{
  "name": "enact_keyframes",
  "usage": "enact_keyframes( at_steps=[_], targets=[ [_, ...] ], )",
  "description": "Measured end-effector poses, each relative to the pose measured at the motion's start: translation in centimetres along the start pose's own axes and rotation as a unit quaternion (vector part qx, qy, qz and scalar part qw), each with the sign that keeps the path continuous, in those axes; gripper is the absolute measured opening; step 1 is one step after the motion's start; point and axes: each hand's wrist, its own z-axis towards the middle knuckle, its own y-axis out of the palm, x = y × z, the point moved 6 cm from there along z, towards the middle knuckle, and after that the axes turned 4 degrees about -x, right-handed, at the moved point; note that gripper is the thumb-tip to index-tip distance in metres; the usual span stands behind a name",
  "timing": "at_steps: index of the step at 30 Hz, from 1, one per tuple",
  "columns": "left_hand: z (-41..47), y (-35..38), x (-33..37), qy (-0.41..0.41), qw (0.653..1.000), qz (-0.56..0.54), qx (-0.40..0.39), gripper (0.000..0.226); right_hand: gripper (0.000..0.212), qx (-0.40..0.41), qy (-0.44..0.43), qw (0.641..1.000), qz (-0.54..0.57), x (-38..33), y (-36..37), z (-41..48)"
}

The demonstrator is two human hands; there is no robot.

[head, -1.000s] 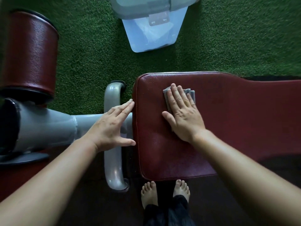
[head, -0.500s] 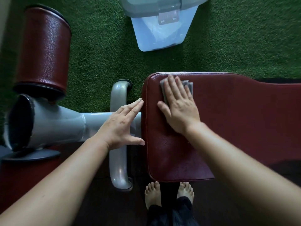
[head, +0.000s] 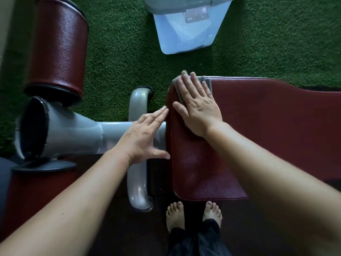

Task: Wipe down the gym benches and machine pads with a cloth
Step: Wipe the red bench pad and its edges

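A dark red padded bench [head: 267, 130] runs from the centre to the right edge. My right hand [head: 198, 106] lies flat with straight fingers on a folded grey cloth [head: 206, 82], pressing it onto the bench's far left corner; most of the cloth is hidden under the hand. My left hand [head: 144, 135] rests open on the grey metal frame [head: 114, 135], fingertips and thumb touching the bench's left end.
A red cylindrical roller pad [head: 57, 47] stands at the upper left on the frame. A curved grey foot bar [head: 138, 172] crosses left of the bench. A translucent plastic bin [head: 186, 32] sits on the green turf [head: 276, 43]. My bare feet [head: 193, 215] stand below the bench.
My right hand has slid the cloth away from me, from the middle of the bench's left end to its far corner. My left hand has stayed on the frame.
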Motion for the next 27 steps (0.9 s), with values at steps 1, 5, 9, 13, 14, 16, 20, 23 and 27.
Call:
enact_keyframes(
  at_steps=[1, 5, 9, 13, 14, 16, 20, 23, 27],
  targets=[
    [-0.1, -0.1, 0.1, -0.001, 1.000, 0.005, -0.001, 0.136, 0.073, 0.009, 0.042, 0.999, 0.024, -0.8, 0.0, 0.3],
    [-0.3, -0.3, 0.3, -0.006, 1.000, 0.008, -0.016, 0.135, 0.068, 0.027, 0.087, 0.989, 0.117, -2.3, 0.3, -1.7],
    [-0.1, -0.2, 0.2, -0.009, 1.000, 0.016, -0.014, 0.136, 0.053, 0.092, 0.039, 0.992, 0.078, -0.5, -0.9, -0.2],
    [-0.3, 0.0, 0.2, -0.013, 1.000, 0.016, -0.012, 0.135, 0.049, 0.132, 0.034, 0.989, 0.062, -1.0, 0.1, -0.4],
    [-0.4, 0.0, 0.4, -0.013, 1.000, 0.017, -0.012, 0.135, 0.050, 0.129, 0.032, 0.988, 0.072, -1.6, 0.4, -1.7],
    [-0.7, 0.1, 0.8, -0.009, 1.000, 0.025, -0.012, 0.133, 0.051, 0.109, 0.008, 0.991, 0.080, -2.9, 1.2, -4.8],
    [-1.4, 0.3, 1.1, -0.001, 0.998, 0.052, -0.024, 0.139, 0.051, 0.091, -0.027, 0.993, 0.069, -3.0, 1.2, -4.3],
    [-1.8, 0.7, 1.3, -0.005, 0.998, 0.062, -0.031, 0.142, 0.051, 0.109, 0.003, 0.993, 0.046, -2.5, 0.3, -1.0],
    [-3.0, 1.6, 1.7, -0.015, 0.996, 0.082, -0.044, 0.143, 0.052, 0.119, 0.038, 0.991, 0.041, -3.9, 1.5, -5.8]
  ],
)
